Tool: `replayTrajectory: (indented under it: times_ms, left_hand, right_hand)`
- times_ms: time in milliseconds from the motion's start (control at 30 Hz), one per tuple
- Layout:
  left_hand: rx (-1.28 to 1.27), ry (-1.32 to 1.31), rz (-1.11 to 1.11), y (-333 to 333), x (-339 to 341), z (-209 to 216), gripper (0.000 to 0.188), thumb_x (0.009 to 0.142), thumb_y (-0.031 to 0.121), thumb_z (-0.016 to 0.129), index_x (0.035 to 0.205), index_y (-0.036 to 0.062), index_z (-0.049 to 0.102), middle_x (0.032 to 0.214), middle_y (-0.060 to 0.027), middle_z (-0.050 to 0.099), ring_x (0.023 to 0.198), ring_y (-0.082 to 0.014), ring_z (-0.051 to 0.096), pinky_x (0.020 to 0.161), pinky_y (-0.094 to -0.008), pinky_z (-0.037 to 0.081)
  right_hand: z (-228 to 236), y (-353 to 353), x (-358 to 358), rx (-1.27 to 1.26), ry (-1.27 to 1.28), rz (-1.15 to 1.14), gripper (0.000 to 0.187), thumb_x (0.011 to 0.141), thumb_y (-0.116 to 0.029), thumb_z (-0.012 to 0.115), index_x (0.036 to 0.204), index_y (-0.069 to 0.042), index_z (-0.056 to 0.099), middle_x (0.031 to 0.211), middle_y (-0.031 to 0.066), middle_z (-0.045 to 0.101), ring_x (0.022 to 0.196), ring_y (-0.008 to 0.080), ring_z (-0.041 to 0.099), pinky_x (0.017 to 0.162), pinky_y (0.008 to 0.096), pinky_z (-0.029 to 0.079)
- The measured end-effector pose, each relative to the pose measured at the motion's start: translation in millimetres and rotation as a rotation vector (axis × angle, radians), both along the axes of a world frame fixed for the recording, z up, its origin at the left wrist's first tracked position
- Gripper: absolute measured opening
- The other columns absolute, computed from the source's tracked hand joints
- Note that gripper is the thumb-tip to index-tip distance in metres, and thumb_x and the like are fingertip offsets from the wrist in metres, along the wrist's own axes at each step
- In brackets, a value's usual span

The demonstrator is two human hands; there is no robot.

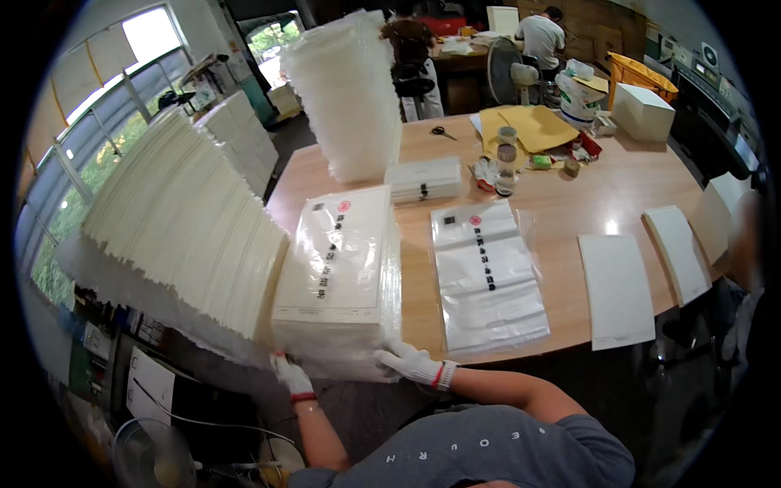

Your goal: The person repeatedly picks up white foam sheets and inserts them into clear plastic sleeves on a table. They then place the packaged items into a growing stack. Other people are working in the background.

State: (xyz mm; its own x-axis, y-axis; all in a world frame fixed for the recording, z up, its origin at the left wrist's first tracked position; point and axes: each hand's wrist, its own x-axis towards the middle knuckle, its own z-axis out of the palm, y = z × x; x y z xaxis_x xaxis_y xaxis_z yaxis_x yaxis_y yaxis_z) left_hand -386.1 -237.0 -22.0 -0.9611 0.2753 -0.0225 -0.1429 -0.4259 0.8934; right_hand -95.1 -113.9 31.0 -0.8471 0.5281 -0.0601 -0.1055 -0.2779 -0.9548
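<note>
A thick stack of plastic-bagged white sheets (346, 260) with dark print and a red round mark lies at the table's near left. My left hand (291, 377), in a white knitted glove with a red cuff, touches its near left corner, fingers extended upward and partly hidden. Against the near right corner rests my right hand (408, 363), gloved the same way, with fingers stretched out and apart. To the left leans a tall, fanned stack of whitish sheets (183, 236). Right of the bagged stack, a flat printed plastic bag (488, 276) lies on the wooden table (561, 215).
Behind rises a tall stack of clear plastic bags (346, 106), beside a smaller wrapped bundle (423, 179). Scissors (442, 132), a clear bottle (505, 167) and yellow envelopes (529, 128) lie farther back. White paper stacks (617, 289) sit at right. Two people work beyond; another is partly visible at right.
</note>
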Motion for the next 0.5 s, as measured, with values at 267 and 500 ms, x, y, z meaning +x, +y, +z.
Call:
replayTrajectory:
  times_ms: [267, 500]
  left_hand:
    - [-0.537, 0.891, -1.182, 35.1, 252.0, -38.8, 0.01, 0.07, 0.004, 0.055, 0.08, 0.0036, 0.057, 0.083, -0.0134, 0.058, 0.079, -0.0267, 0.058, 0.071, -0.0353, 0.046]
    - [-0.476, 1.847, -0.857, 174.1, 356.2, -69.8, 0.022, 0.081, 0.014, 0.045, 0.097, 0.0033, 0.055, 0.091, -0.0129, 0.061, 0.078, -0.0306, 0.059, 0.066, -0.0374, 0.048]
  right_hand:
    - [-58.9, -8.6, 202.1, -0.431, -0.423, -0.421, 0.032, 0.09, -0.023, 0.05, 0.114, -0.002, 0.049, 0.084, 0.0061, 0.055, 0.069, 0.0124, 0.056, 0.064, 0.0262, 0.05]
    - [-69.3, -30.0, 302.7, -0.422, -0.432, -0.858, 0.033, 0.089, -0.023, 0.05, 0.115, -0.003, 0.048, 0.08, 0.0064, 0.054, 0.063, 0.0135, 0.056, 0.061, 0.0312, 0.052]
